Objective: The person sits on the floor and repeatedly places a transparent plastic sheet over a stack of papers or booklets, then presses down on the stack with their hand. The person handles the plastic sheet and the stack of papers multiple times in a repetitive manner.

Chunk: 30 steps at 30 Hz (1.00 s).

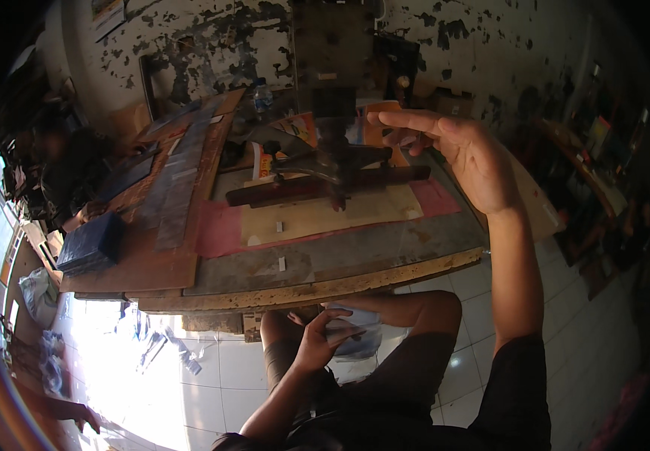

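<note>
My right hand (471,154) is raised over the right side of the bench, beside a dark metal press (332,161). Its fingers stretch toward the press, slightly curved, with no clear grip on anything. Down by my lap, my left hand (319,340) is closed on a translucent plastic sheet (362,342), which hangs between my knees. Under the press's long dark bar (265,194) lies a yellowish sheet (302,222) on a pink sheet (219,225). Small pale tabs (281,263) rest on the bench and the yellowish sheet.
The worn bench (385,263) has a rough front edge above my legs. At left are brown boards (137,270), a blue stack (90,244) and a person (73,173) in dark clothes. Another hand (84,413) shows lower left. A plastic bottle (262,98) stands behind.
</note>
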Available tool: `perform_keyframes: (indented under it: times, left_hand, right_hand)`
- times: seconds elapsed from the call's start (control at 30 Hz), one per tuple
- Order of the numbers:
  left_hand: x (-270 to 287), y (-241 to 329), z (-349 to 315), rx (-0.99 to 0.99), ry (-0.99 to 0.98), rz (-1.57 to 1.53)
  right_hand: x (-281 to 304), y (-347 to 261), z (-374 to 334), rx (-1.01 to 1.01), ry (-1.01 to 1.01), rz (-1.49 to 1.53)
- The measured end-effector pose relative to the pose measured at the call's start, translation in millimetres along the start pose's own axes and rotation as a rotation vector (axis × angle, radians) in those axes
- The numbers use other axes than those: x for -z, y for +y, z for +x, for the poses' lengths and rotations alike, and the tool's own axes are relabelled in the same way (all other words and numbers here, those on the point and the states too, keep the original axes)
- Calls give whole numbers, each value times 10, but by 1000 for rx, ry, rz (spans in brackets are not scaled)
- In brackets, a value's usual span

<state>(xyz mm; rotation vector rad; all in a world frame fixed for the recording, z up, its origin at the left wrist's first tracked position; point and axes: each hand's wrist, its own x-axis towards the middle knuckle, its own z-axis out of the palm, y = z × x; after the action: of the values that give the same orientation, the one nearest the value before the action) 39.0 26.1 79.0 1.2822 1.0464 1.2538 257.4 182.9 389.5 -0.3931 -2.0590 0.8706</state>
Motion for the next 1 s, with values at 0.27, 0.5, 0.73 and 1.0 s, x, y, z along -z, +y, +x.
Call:
perform_keyframes:
  times: [0.27, 0.5, 0.73, 1.0]
  left_hand:
    - [81, -119, -58, 44, 26, -117]
    - [63, -91, 3, 32, 17, -126]
    - [177, -96, 10, -15, 101, 124]
    - [8, 88, 237, -39, 80, -11]
  right_hand:
    - [-36, -54, 61, 14, -26, 46]
    - [1, -25, 64, 24, -48, 43]
    - [-405, 181, -587, -23, -298, 549]
    - [-2061, 1674, -3239, -963, -718, 344]
